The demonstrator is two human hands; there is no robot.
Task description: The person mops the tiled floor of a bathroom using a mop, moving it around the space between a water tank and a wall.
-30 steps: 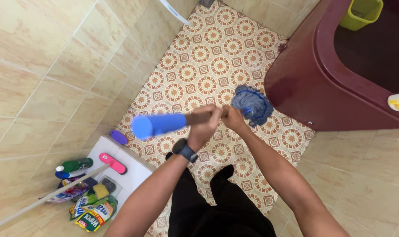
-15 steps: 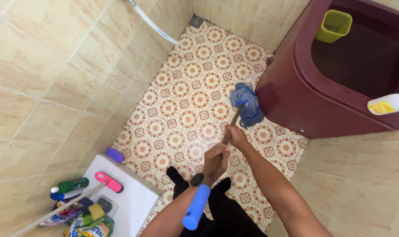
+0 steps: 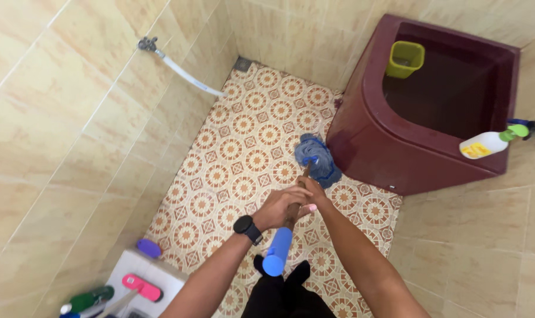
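Both my hands grip the brown handle of a mop. My left hand (image 3: 277,207), with a black watch on the wrist, wraps the shaft just above the blue grip end (image 3: 277,252). My right hand (image 3: 310,194) holds the shaft a little further down. The blue mop head (image 3: 316,158) rests on the patterned floor tiles (image 3: 232,153), close beside the dark red water tub (image 3: 397,147).
A green scoop (image 3: 404,59) sits inside the tub; a white bottle with a green cap (image 3: 488,143) lies on its rim. A white hose (image 3: 185,73) hangs from a wall tap. At bottom left stand a pink brush (image 3: 141,287), a purple object (image 3: 148,248) and bottles.
The view has tilted up and back. The mop handle has swung from pointing left to pointing toward me, and the mop head stays by the tub.
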